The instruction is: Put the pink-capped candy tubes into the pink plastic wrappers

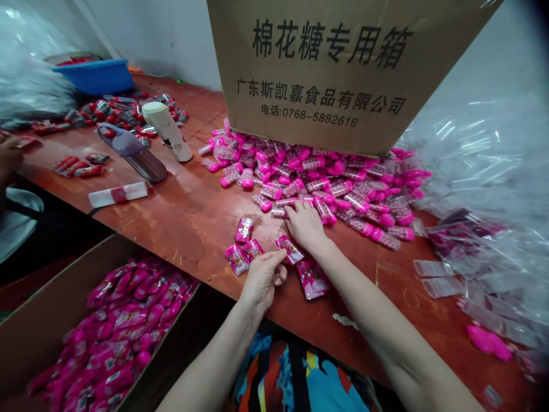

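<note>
My left hand (262, 281) pinches a printed pink wrapper (290, 250) between thumb and fingers, just above the table. Several similar wrappers lie to its left, and a larger pink stack (312, 279) lies to its right. My right hand (306, 226) reaches to the front edge of a heap of small clear candy tubes (295, 171) with bright pink caps. Its fingers are apart and touch the tubes, with one candy tube (278, 212) by the fingertips. Pale beads show inside the tubes.
A big cardboard carton (317, 68) stands behind the heap. An open box (55, 303) of pink-wrapped tubes sits below left. Bottles (132, 151), a white tumbler (168, 130) and a blue basin (96, 77) stand leftward. Clear plastic tubes (440, 277) lie right. Another person's hand (9, 154) shows far left.
</note>
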`<state>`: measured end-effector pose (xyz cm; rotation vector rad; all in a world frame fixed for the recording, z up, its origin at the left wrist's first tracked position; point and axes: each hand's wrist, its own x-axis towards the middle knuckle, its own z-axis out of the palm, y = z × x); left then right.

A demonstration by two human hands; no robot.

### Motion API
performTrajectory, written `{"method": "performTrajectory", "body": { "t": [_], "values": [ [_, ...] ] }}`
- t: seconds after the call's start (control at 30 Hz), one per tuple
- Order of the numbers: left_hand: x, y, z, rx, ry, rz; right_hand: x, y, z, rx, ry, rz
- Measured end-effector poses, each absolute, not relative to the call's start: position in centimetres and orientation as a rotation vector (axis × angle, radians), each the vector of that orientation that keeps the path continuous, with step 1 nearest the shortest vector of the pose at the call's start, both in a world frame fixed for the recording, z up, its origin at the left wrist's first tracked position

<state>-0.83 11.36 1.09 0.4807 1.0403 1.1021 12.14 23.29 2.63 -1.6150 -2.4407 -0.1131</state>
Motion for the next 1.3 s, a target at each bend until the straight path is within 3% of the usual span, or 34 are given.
{"method": "performTrajectory", "body": {
  "t": [0.17,0.43,0.77,0.83,0.93,1.1,1.3],
  "values": [
    [-1.3,10.7,1.3,0.452,1.04,1.116,12.9,23.1,2.6,-1.573,-2.531,-0.087],
    [-2.2,10.5,1.8,0.412,0.959,1.141,20.9,17.7,1.9,-1.432,-1.554,0.902],
    [-0.3,9.4,2.7,0.353,0.943,1.112,28.8,8.1,1.8,-1.542,-1.191,1.014],
    [0.2,9.1,2.9,0.368,0.932,1.088,29.2,6.9,1.1,-1.524,-1.198,0.963],
    [0.7,8.7,3.0,0.379,0.937,1.069,29.9,6.0,-0.1,-1.621,-1.296,0.624],
    [1.2,8.3,3.2,0.395,0.952,1.072,29.9,6.6,-0.4,-1.636,-1.961,0.043],
    [1.8,7.9,3.4,0.41,0.95,1.035,29.6,8.2,1.6,-1.608,-2.662,-0.129]
  ]
}}
